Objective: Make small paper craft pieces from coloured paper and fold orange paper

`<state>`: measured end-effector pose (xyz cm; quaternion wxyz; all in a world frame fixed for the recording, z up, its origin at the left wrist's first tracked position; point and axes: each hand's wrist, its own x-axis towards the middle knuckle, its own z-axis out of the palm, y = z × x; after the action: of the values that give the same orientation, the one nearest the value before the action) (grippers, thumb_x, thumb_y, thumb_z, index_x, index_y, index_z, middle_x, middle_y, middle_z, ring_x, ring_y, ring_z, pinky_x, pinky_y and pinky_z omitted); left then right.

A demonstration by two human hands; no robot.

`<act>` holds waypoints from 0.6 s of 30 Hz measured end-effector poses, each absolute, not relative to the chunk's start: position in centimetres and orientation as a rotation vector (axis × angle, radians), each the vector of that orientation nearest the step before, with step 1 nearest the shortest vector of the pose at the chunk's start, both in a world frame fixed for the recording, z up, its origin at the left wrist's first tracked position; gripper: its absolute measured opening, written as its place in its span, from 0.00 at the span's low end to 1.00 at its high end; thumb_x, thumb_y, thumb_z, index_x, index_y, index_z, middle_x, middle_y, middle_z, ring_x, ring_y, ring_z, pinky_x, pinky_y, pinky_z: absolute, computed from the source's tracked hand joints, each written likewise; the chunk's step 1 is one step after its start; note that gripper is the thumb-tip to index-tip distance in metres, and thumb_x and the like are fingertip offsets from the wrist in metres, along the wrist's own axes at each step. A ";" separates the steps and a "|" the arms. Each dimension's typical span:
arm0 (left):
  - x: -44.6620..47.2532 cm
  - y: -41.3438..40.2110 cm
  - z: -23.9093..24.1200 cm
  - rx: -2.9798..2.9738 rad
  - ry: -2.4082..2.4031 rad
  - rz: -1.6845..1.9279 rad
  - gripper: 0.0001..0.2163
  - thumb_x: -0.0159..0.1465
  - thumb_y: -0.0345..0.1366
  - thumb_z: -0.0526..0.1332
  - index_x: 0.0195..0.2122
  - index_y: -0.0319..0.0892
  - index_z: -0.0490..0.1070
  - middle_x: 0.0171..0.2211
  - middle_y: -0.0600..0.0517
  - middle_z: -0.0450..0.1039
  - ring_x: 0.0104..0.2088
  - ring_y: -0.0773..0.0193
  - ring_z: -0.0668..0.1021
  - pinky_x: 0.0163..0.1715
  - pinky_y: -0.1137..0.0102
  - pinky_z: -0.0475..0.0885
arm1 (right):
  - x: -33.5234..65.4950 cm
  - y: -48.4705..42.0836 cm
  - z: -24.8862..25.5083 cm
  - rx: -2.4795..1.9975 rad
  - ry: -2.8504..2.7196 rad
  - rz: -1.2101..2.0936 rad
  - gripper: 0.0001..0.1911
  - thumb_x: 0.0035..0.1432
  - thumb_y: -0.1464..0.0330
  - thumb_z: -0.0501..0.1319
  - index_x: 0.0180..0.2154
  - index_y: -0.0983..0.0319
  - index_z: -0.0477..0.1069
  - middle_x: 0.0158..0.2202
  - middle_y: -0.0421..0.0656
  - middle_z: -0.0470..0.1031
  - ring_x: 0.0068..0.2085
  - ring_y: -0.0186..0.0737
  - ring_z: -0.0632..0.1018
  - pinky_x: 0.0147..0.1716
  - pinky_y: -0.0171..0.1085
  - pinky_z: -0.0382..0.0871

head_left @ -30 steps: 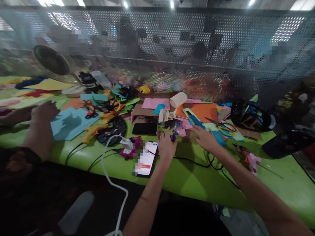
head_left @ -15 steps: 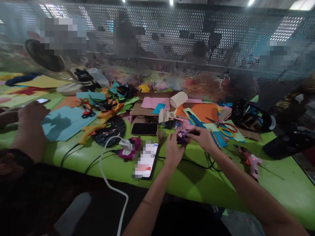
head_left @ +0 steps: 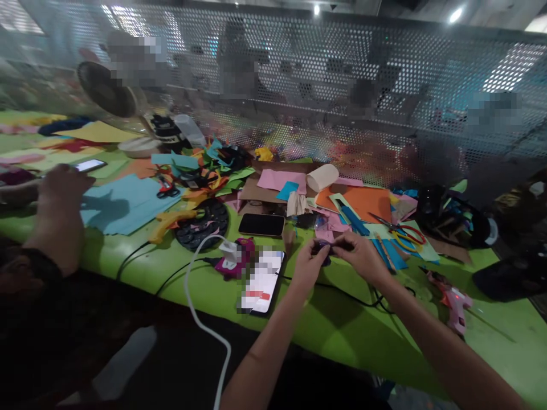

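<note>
My left hand (head_left: 310,263) has its fingers closed on a small dark purple piece (head_left: 327,259), too blurred and covered to name its kind. Pinched at the other side of that piece is my right hand (head_left: 362,257), its fingertips almost meeting the left thumb. Both hands are held just over the front part of the green table (head_left: 316,324). To the left of my left hand lies a phone with a lit screen (head_left: 264,282). Scraps of pink paper (head_left: 327,225) lie just beyond my fingers.
A pink glue gun (head_left: 457,304) and scissors (head_left: 404,234) lie on the right. Leftward are a purple power socket (head_left: 234,259) with a white cable, a yellow glue gun (head_left: 171,222) and a round black tray (head_left: 209,225). Another person's hand (head_left: 64,191) is at far left.
The whole view has shifted, so things sit further right in the picture. Less of the purple piece shows, and my fingertips have closed in around it.
</note>
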<state>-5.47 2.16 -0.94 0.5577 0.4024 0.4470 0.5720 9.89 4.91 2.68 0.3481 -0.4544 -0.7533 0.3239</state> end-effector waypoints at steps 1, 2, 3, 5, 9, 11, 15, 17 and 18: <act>-5.5 2.1 -0.9 0.941 1.053 1.366 0.17 0.53 0.49 0.69 0.34 0.40 0.72 0.29 0.54 0.73 0.29 0.68 0.74 0.30 0.73 0.73 | 9.8 4.8 2.8 -1.188 -1.953 0.835 0.08 0.57 0.64 0.63 0.33 0.62 0.75 0.32 0.44 0.78 0.35 0.42 0.77 0.35 0.39 0.70; -5.5 2.1 -1.0 0.937 1.059 1.384 0.17 0.54 0.49 0.69 0.34 0.40 0.72 0.29 0.54 0.72 0.29 0.68 0.74 0.30 0.73 0.72 | 9.7 4.8 2.9 -1.197 -1.943 0.851 0.08 0.57 0.63 0.63 0.34 0.61 0.75 0.32 0.44 0.78 0.35 0.42 0.77 0.35 0.39 0.70; -5.5 2.0 -1.0 0.934 1.071 1.405 0.16 0.54 0.48 0.69 0.33 0.40 0.72 0.29 0.54 0.72 0.29 0.68 0.74 0.30 0.73 0.72 | 9.6 4.8 2.9 -1.205 -1.926 0.885 0.09 0.56 0.62 0.63 0.34 0.61 0.74 0.33 0.43 0.78 0.35 0.42 0.77 0.36 0.39 0.70; -5.5 1.9 -1.1 0.932 1.105 1.445 0.14 0.56 0.46 0.68 0.33 0.40 0.72 0.30 0.53 0.73 0.30 0.68 0.74 0.31 0.74 0.71 | 9.3 4.9 2.7 -1.214 -1.885 0.970 0.12 0.55 0.59 0.64 0.35 0.61 0.73 0.32 0.43 0.78 0.34 0.42 0.77 0.35 0.39 0.70; -5.4 1.7 -1.3 0.940 1.105 1.475 0.11 0.59 0.43 0.65 0.33 0.40 0.71 0.30 0.54 0.71 0.30 0.68 0.73 0.31 0.74 0.69 | 9.0 5.3 2.1 -1.186 -1.853 1.093 0.12 0.53 0.58 0.66 0.32 0.61 0.73 0.30 0.41 0.77 0.32 0.41 0.76 0.35 0.38 0.69; -5.3 1.5 -1.3 0.928 1.086 1.469 0.11 0.61 0.43 0.64 0.33 0.40 0.69 0.30 0.54 0.70 0.29 0.68 0.72 0.29 0.73 0.69 | 9.0 5.5 2.1 -1.158 -1.854 1.140 0.12 0.53 0.59 0.66 0.31 0.61 0.73 0.29 0.41 0.76 0.32 0.40 0.75 0.34 0.38 0.69; -5.2 0.8 -1.1 0.903 1.168 1.505 0.11 0.64 0.42 0.61 0.42 0.41 0.68 0.38 0.50 0.71 0.36 0.64 0.75 0.34 0.70 0.72 | 9.1 6.7 2.3 -1.191 -1.885 1.065 0.11 0.53 0.60 0.66 0.29 0.61 0.73 0.26 0.39 0.75 0.29 0.38 0.74 0.31 0.36 0.67; -5.2 0.0 -1.1 0.980 1.289 1.604 0.15 0.65 0.40 0.61 0.51 0.42 0.66 0.48 0.46 0.70 0.47 0.61 0.74 0.45 0.66 0.71 | 9.1 7.8 2.3 -1.226 -1.851 1.003 0.11 0.52 0.59 0.66 0.30 0.61 0.73 0.27 0.40 0.76 0.30 0.38 0.75 0.32 0.37 0.68; -5.2 -0.4 -1.1 1.045 1.339 1.653 0.16 0.66 0.39 0.61 0.54 0.43 0.64 0.51 0.45 0.69 0.50 0.60 0.73 0.49 0.65 0.69 | 9.0 8.4 2.1 -1.232 -1.834 0.990 0.12 0.52 0.58 0.66 0.30 0.61 0.73 0.28 0.40 0.77 0.31 0.39 0.76 0.33 0.37 0.69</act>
<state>-5.21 -0.43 -1.12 0.3765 0.4084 0.5233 0.6463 8.99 8.42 2.11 0.3526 -0.4761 -0.7089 0.3826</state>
